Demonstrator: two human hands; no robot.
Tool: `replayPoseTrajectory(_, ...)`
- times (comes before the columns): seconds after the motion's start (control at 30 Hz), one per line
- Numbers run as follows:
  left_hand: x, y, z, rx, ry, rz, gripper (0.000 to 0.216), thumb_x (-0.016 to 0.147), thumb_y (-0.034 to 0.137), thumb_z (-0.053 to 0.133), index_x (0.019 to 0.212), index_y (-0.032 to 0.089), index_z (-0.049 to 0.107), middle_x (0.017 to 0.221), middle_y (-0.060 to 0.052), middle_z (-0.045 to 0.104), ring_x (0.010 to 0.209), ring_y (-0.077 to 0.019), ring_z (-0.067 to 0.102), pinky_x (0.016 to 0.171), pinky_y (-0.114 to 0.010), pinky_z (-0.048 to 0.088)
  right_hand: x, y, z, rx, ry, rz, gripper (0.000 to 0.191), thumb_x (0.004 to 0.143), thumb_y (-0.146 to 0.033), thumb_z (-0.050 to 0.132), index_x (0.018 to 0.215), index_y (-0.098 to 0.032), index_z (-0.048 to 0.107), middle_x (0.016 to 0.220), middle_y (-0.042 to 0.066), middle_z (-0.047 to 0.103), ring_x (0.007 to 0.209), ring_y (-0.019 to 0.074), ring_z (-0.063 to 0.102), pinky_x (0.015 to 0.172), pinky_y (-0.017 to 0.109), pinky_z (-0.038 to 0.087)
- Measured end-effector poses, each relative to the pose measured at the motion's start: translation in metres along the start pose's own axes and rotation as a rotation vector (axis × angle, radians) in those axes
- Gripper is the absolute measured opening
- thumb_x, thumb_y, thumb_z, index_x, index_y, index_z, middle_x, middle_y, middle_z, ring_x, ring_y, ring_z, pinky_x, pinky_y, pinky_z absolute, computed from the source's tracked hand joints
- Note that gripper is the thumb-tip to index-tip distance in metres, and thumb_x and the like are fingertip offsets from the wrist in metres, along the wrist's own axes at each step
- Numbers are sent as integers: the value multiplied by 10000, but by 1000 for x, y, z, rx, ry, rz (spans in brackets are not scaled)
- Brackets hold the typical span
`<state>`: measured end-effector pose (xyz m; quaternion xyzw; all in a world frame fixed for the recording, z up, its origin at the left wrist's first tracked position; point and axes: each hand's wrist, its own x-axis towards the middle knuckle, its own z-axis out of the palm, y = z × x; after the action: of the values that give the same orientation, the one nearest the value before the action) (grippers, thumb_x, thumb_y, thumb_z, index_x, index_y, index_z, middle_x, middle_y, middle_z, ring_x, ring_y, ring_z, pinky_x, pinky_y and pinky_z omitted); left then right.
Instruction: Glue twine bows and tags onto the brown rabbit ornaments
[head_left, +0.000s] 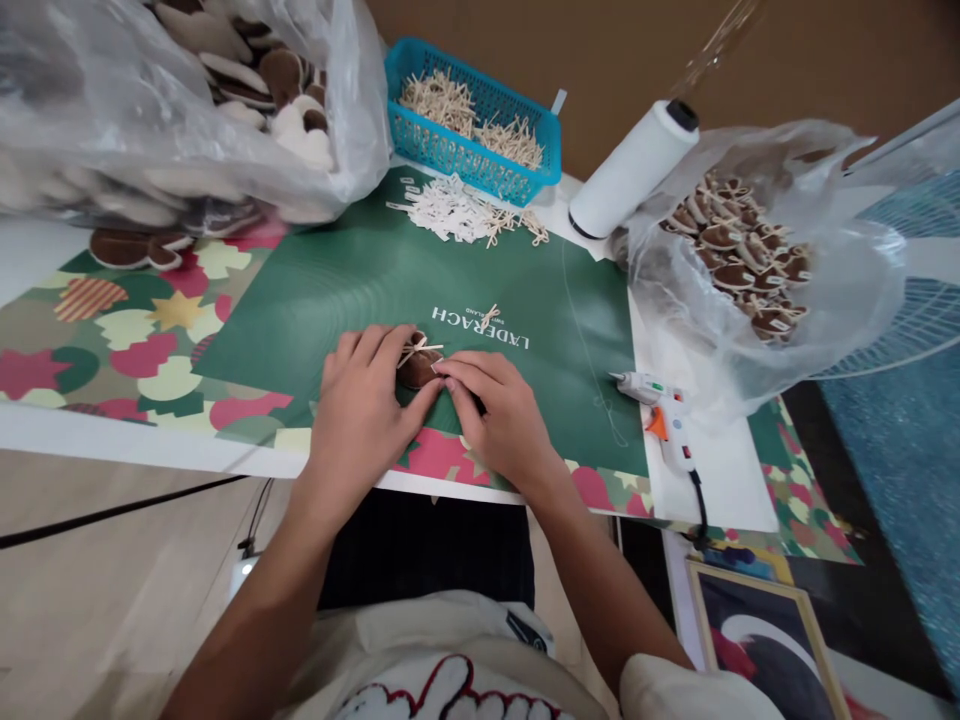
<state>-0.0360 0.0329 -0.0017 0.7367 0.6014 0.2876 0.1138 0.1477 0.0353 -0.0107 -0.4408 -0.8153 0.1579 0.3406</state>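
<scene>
My left hand point(364, 400) is closed around a small brown plush piece point(417, 372) that lies on the green paper sheet point(315, 290). A cream string bow point(421, 347) sits on top of the plush piece. From the other side, my right hand point(501, 408) pinches what looks like a small white label point(438, 367) against the brown surface, its thumb and index finger touching the piece. Just beyond my right hand, a loose cream bow point(490, 317) rests on the sheet's printed lettering.
A blue basket point(472, 150) of cream bows stands at the back, with a pile of white labels point(450, 212) before it. Plastic bags hold plush pieces at left point(360, 110) and right point(847, 260). A glue gun point(675, 425) and a white thread cone point(630, 170) are on the right.
</scene>
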Motion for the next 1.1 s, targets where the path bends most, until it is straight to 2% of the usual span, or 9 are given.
replayPoseTrajectory(0.13,2,1,0,-37,1,-30,378,967,395,654,1305,227,631,1233,-102,705,1132,-335,598,1022,-486,482,2,-2,-3,28,-52,60,317,1065,-180,497,1232,-256,755,1270,80,775,1182,239,696,1062,433,542)
replayPoseTrajectory(0.27,2,1,-2,-92,4,-28,351,953,370,663,1284,250,653,1254,-81,719,1154,-322,603,1048,-478,476,2,-3,-7,189,155,239,242,1069,-263,525,1100,-269,765,1146,63,796,1088,223,726,972,403,575)
replayPoseTrajectory(0.37,2,-2,-7,-156,-35,-2,377,940,341,671,1308,262,657,1286,-62,737,1202,-320,610,1060,-487,481,4,1,-10,217,214,352,210,1046,-296,573,1176,-266,735,1143,68,775,1006,214,718,867,369,588)
replayPoseTrajectory(0.53,2,-9,-13,-197,-114,-9,519,912,339,677,1422,261,620,1293,-73,737,1261,-317,616,1113,-502,493,15,11,-16,73,-117,114,400,1022,-177,522,1394,-239,657,1419,132,632,1329,267,598,1128,457,501)
replayPoseTrajectory(0.6,2,-10,-14,-203,-116,1,526,914,336,667,1432,259,613,1317,-75,727,1269,-311,616,1132,-504,492,19,13,-18,50,-204,55,366,1022,-185,540,1363,-189,672,1385,153,634,1322,279,591,1156,461,471)
replayPoseTrajectory(0.77,1,-11,-11,-214,-61,1,497,912,320,675,1406,282,628,1342,-80,716,1238,-309,642,1088,-486,534,20,13,-15,124,-127,152,146,1039,-260,593,1071,-202,723,1112,91,682,1035,219,652,942,352,524)
replayPoseTrajectory(0.93,2,-13,-11,-355,-110,-29,550,904,341,691,1445,284,611,1265,-68,757,1100,-271,718,1058,-452,570,14,11,-21,24,-223,56,258,1085,-228,458,930,-198,661,913,60,667,874,212,583,856,366,454)
replayPoseTrajectory(1.0,3,-14,-13,-412,-143,-50,557,899,354,697,1445,279,612,1199,-65,776,1051,-263,732,1028,-439,592,13,10,-27,21,-210,81,280,1094,-234,410,927,-203,632,913,67,654,870,214,574,844,362,453)
replayPoseTrajectory(1.1,5,-15,-14,-451,-160,-51,571,881,357,722,1437,278,621,1176,-67,778,1049,-261,736,1027,-432,602,13,7,-31,127,-125,96,170,1053,-212,468,1038,-206,637,1074,81,673,905,196,600,851,336,478)
